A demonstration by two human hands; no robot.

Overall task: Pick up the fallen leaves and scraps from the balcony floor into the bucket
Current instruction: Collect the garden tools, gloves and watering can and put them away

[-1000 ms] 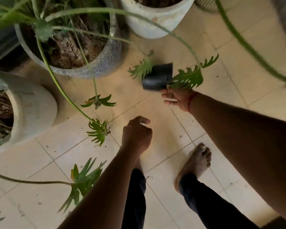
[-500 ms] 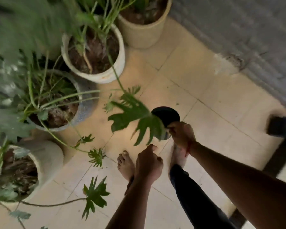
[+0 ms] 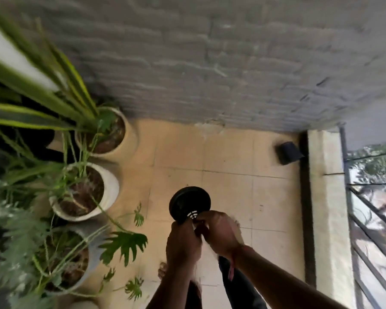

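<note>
Currently, the black bucket [image 3: 187,201] is off the tiled floor [image 3: 232,157], mouth turned up toward me, near frame centre. My right hand [image 3: 221,233] grips its near rim from 5 o'clock, fingers curled over the edge. My left hand [image 3: 182,244] meets the rim at 6 o'clock, fingers curled; I cannot tell what they hold. Motion blur is noted. A white pot [image 3: 112,188] stands at 9 o'clock of the bucket, a grey brick wall [image 3: 210,63] at 12, a small black box [image 3: 288,152] at 2, and a railing [image 3: 370,219] at 3.

no legible text, white marks on black bucket [image 3: 188,202] unreadable
</note>
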